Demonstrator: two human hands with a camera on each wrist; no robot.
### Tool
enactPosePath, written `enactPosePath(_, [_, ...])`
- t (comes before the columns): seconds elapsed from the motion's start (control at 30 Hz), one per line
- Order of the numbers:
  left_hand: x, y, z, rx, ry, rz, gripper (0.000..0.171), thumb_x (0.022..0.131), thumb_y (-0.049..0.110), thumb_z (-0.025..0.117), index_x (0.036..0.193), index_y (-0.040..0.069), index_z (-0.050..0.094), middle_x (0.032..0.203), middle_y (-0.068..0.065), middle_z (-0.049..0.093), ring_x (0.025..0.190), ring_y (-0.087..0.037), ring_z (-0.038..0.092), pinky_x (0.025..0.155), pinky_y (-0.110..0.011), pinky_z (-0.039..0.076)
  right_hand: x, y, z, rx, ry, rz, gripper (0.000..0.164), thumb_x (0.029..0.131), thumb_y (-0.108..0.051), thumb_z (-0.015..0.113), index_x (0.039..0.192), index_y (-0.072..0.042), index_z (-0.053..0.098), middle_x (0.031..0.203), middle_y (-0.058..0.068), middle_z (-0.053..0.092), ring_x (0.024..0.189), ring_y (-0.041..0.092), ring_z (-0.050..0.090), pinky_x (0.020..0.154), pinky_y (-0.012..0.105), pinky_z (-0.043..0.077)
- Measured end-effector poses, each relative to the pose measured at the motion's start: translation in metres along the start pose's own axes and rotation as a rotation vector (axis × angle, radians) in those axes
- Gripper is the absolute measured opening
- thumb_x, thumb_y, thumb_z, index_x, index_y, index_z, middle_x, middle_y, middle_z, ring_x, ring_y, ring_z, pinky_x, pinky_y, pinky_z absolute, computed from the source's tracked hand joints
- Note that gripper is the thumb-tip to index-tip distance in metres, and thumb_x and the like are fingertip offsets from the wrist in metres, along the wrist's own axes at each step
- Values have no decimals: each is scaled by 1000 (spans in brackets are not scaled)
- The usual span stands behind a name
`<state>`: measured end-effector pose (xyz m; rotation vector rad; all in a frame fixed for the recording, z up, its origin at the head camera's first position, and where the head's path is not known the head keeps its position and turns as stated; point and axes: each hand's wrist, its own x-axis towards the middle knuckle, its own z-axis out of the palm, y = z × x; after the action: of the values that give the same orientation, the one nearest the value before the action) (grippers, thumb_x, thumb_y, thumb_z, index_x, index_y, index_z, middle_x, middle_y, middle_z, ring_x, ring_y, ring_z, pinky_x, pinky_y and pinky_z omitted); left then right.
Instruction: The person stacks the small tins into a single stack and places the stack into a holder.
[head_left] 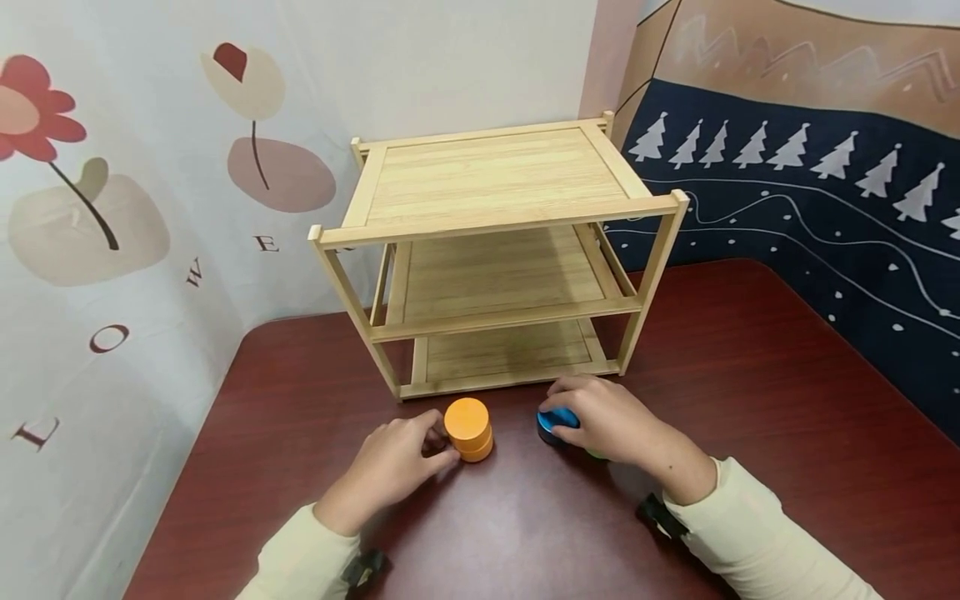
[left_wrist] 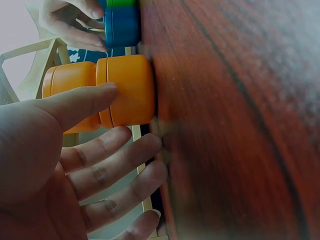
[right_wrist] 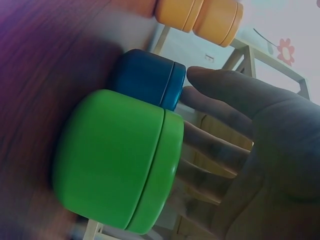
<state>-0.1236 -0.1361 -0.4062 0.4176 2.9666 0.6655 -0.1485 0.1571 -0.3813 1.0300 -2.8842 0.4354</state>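
Two orange lidded jars (head_left: 468, 425) stand stacked on the table beside my left hand (head_left: 401, 458). In the left wrist view the thumb (left_wrist: 85, 102) crosses in front of the orange jars (left_wrist: 132, 90), with the other fingers spread loosely; contact is unclear. My right hand (head_left: 607, 417) is at a blue lidded jar (head_left: 555, 423), its fingertips around the lid and not visibly gripping. Close to that blue jar, a green lidded jar (right_wrist: 112, 160) stands on the table, mostly hidden under the right hand in the head view.
Behind the jars stands a three-tier wooden shelf (head_left: 495, 217) with flat panels. The dark red tabletop (head_left: 510, 533) extends around it. A patterned white cloth wall (head_left: 172, 100) and a navy tree-print wall (head_left: 787, 192) border the table.
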Motion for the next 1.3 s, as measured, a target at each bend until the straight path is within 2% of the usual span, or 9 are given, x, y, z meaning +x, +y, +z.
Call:
enactPosePath(0.4, [2,0,0,-2,-1,-1,22,84,36,80,91,23,64,81,14,69,75,-8,66,67,-38,51,-2,2,2,-8,-1,-23,23,82,-19,82,105,-16,78,118,5,69,103,21,68,76,32,57])
enactPosePath(0.8, [2,-1,1,12,10,-1,21,84,38,79,91,25,64,80,16,69,73,-8,65,65,-40,50,0,1,5,3,8,-42,26,83,-19,82,109,-17,77,121,6,67,104,21,69,80,37,58])
enactPosePath(1.1, [0,-2,3,15,24,5,22,84,38,79,90,24,63,80,15,69,72,-10,66,63,-40,50,1,1,7,27,-58,-15,32,85,-19,80,117,-16,74,132,15,63,114,28,67,88,43,57])
enactPosePath(1.3, [0,-3,5,24,28,31,21,85,37,78,91,23,64,80,15,69,74,-9,66,69,-41,50,2,0,6,55,-100,9,34,89,-17,76,122,-15,72,136,18,61,119,31,65,91,45,55])
